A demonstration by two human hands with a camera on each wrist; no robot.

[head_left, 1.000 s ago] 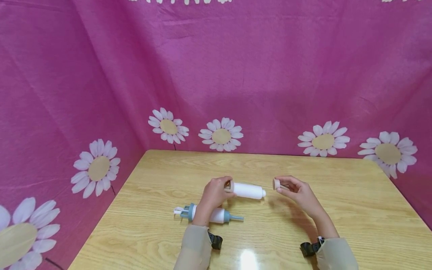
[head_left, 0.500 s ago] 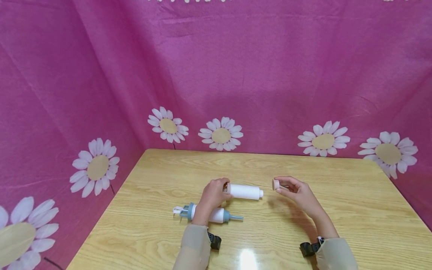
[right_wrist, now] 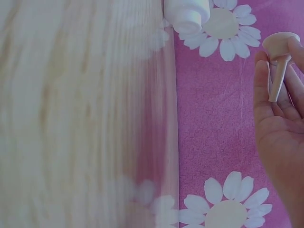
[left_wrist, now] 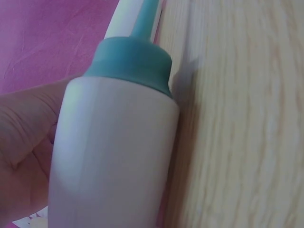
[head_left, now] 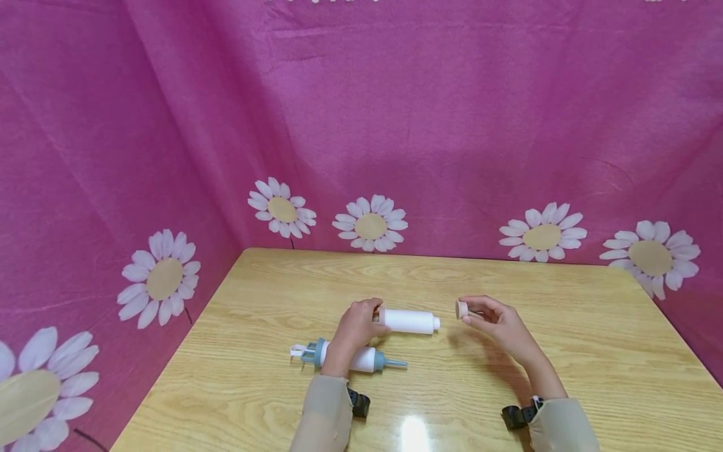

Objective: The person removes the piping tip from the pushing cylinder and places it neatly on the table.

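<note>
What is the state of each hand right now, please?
Left hand: holding the white tube by one end.
Right hand: holding the beige funnel-shaped piece.

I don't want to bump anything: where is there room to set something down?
The table is bare right of the right hand and along the curtain. It's crowded around the left hand, which holds the white bottle, with the blue-tipped bottle close by.

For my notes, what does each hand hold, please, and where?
Left hand: white tube, by its beige end; right hand: beige nozzle, by its wide end.
</note>
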